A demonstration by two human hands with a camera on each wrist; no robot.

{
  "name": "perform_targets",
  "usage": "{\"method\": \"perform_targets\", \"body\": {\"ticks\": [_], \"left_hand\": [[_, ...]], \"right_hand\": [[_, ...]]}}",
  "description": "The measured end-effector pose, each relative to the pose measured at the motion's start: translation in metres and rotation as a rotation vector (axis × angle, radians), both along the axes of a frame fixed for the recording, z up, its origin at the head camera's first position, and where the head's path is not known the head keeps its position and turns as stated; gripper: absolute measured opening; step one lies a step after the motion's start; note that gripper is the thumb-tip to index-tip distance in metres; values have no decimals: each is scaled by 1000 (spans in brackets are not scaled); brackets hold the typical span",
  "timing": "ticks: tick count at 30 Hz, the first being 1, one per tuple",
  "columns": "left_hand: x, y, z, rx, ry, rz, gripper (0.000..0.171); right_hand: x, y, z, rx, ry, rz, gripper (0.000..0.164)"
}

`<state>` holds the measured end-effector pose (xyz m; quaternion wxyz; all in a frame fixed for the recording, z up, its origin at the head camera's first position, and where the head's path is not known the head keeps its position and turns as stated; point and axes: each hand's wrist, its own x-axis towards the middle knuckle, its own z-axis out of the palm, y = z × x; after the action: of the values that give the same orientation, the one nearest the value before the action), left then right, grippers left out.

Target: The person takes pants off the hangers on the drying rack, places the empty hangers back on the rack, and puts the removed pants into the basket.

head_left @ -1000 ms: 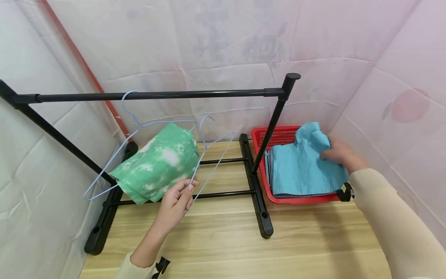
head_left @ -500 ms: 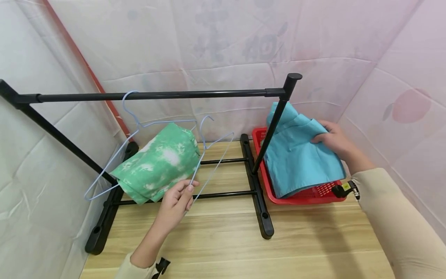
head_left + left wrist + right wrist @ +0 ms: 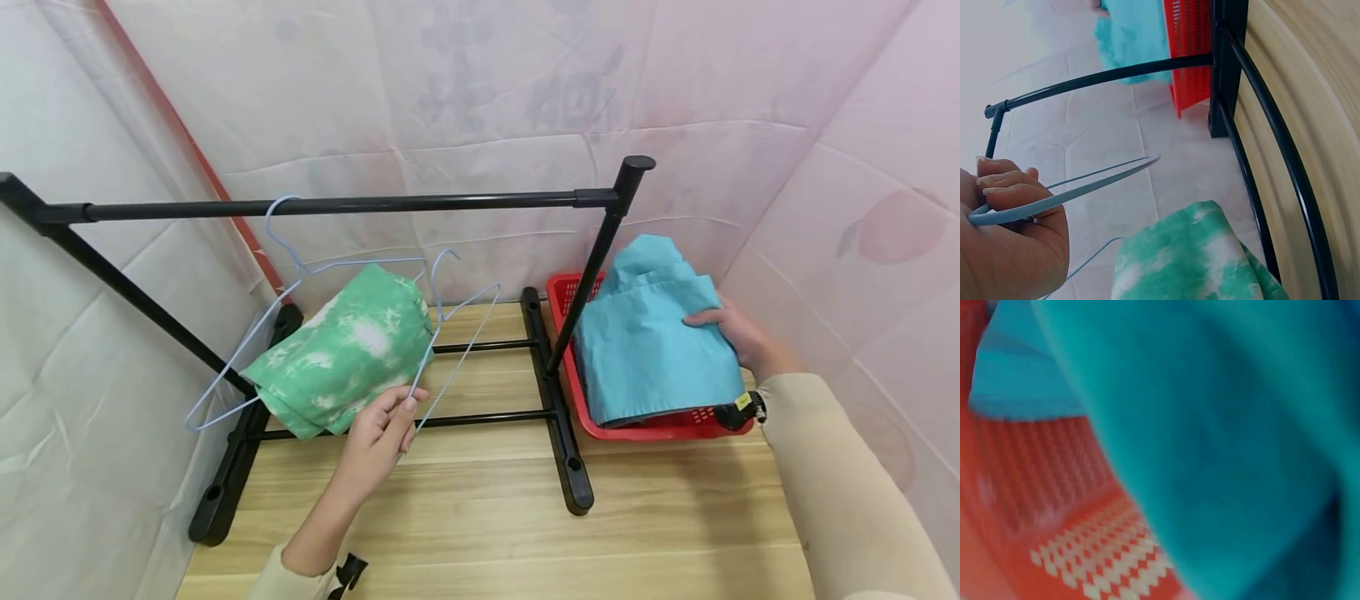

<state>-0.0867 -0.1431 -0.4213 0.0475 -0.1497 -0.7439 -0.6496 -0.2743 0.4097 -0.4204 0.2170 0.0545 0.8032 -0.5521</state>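
Note:
My left hand (image 3: pixel 378 433) pinches a light-blue wire hanger (image 3: pixel 427 358) by its side, its hook pointing up below the rack's bar. In the left wrist view the hanger (image 3: pixel 1079 192) passes between the curled fingers and the palm. On the right, my right hand (image 3: pixel 738 333) grips the edge of a folded turquoise garment (image 3: pixel 652 342), thumb on top and the other fingers hidden behind it. The garment overlaps the red basket (image 3: pixel 645 432); in the right wrist view its blurred cloth (image 3: pixel 1210 450) fills most of the frame above the basket's perforated wall (image 3: pixel 1041 469).
A black clothes rack (image 3: pixel 450 202) stands across the wooden table (image 3: pixel 465 533). From its bar a second light-blue hanger (image 3: pixel 247 342) hangs, with a folded green-and-white tie-dye garment (image 3: pixel 345 350) draped over it. White printed sheets (image 3: pixel 495 83) enclose the back and sides.
My right hand has lifted the turquoise garment, swung it up toward the left, then brought it back slightly lower and to the right. The left hand and its hanger stay almost still.

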Motion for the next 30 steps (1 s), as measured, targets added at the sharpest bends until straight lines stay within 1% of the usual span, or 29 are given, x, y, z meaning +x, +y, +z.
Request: {"method": "perform_targets", "body": {"ticks": [4,7,9,11,13,15,18,20,22,24,27,29,30], "left_hand": [[0,1,-2,-3,10,-1,24],[0,2,-2,-2,17,-5,24],[0,2,-2,-1,16,-9,24],[0,3,-2,2,10,-12,24],[0,4,-1,5,5,-18,24],[1,5,-1,11,1,-26,24],[1,5,-1,18,3,-31,24],[1,5,-1,21,7,-33,24],[0,4,-2,23,9,-34,24],[0,4,-2,19,10,-32,24],[0,5,-2,11,9,-27,24],[0,5,-2,5,9,-24,24],[0,5,-2,5,9,-25,24]], "right_hand": [[6,20,-2,174,-12,51,90],[11,28,-1,293,6,113,92],[13,29,-2,346,28,142,94],[14,28,-4,394,54,159,100],[15,24,-7,445,69,158,105],[14,19,-11,519,108,156,108],[11,8,-20,638,171,172,107],[9,-1,-26,694,216,184,107],[8,-10,-31,723,243,205,104],[8,-18,-34,710,257,216,104],[9,-27,-36,656,273,218,99],[10,-29,-37,601,287,191,97],[11,-28,-37,596,308,175,94]]}}
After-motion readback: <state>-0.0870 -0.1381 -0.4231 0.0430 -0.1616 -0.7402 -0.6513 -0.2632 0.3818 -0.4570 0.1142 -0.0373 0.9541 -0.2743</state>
